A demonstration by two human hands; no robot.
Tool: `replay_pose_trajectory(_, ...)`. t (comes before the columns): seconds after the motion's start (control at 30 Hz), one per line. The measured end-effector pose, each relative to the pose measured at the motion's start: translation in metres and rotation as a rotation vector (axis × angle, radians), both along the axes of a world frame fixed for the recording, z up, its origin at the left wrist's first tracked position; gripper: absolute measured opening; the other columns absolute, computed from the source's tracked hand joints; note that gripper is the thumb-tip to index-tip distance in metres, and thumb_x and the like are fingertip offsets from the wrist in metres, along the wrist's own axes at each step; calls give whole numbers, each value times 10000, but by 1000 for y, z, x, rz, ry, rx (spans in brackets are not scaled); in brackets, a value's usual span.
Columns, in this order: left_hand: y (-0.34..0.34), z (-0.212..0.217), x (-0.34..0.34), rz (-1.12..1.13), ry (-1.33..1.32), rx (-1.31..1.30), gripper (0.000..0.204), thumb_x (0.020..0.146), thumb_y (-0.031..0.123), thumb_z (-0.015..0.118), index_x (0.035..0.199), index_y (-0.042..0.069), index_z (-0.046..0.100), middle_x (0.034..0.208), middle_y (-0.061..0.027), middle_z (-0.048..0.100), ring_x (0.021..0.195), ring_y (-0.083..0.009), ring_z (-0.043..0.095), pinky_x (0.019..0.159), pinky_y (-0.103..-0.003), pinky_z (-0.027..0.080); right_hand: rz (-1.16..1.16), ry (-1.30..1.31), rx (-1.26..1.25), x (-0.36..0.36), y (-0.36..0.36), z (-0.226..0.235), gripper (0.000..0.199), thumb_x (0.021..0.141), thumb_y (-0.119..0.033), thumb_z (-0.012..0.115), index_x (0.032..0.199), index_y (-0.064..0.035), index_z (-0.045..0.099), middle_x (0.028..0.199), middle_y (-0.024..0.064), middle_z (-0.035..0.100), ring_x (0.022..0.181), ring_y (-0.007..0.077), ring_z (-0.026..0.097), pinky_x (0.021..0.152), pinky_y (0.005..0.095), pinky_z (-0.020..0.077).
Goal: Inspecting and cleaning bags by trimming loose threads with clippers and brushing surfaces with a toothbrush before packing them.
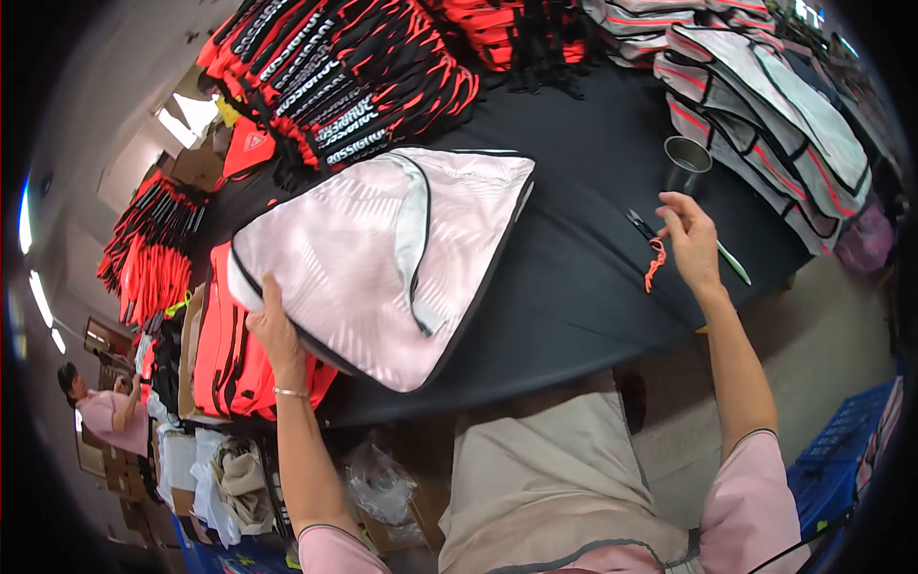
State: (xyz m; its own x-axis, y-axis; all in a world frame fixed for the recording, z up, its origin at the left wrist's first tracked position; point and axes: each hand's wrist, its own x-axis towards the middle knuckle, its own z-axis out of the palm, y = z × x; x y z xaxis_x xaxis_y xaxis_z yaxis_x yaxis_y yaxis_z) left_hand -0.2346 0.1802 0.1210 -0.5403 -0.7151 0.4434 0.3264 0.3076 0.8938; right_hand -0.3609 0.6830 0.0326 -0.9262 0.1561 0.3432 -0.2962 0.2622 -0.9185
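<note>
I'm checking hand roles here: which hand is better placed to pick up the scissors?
Right. The right hand is at the scissors on the black table, beside the orange cord. The left hand is across the table, holding the pale pink bag.

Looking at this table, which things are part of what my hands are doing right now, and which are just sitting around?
In use: pink bag under left hand; orange cord and scissors at right hand.

Lying about: metal cup, red-and-black stacks, grey stack, green-handled tool.
</note>
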Motion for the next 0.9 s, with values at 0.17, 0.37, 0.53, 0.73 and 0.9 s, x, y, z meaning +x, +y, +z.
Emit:
replay_pose_trajectory(0.17, -42, 10, 47, -164, -46, 10, 224, 953, 217, 659, 905, 7, 720, 883, 9, 674, 734, -52, 589, 666, -219, 473, 88, -60, 37, 5, -12, -6, 216, 944, -55, 540, 1131, -27, 644, 857, 65, 691, 663, 96, 615, 623, 238, 506)
replay_pose_trajectory(0.37, -55, 59, 93, -123, -333, -9, 475, 994, 378, 557, 1188, -50, 626, 1111, -57, 636, 942, -121, 598, 820, -276, 495, 165, -68, 383, 2, -39, -31, 450, 856, -271, 686, 1192, 18, 606, 1103, 197, 656, 936, 315, 659, 833, 382, 516)
replay_pose_trajectory(0.53, -109, 105, 97, 45, -315, -386, 423, 991, 354, 571, 1172, -25, 627, 1052, -40, 589, 908, -107, 541, 829, -277, 449, 401, -510, 697, 22, -79, -36, 569, 856, -510, 614, 935, 47, 703, 930, 292, 679, 956, 424, 661, 846, 481, 512)
replay_pose_trajectory(0.73, -29, 185, -60, 56, -540, -1133, 553, 950, 324, 616, 1376, -6, 492, 1262, -226, 594, 1155, -295, 578, 962, -343, 443, 292, -559, 154, 72, -73, -50, 423, 936, -296, 556, 740, 70, 634, 664, 214, 664, 553, 320, 674, 620, 409, 569)
replay_pose_trajectory(0.9, 90, 97, -150, -106, -47, -1463, 536, 912, 236, 674, 1369, 11, 508, 1318, -204, 582, 1123, -300, 612, 935, -345, 475, 407, -702, 57, 87, -66, -37, 349, 944, -233, 557, 748, 41, 646, 599, 96, 646, 462, 144, 625, 445, 286, 516)
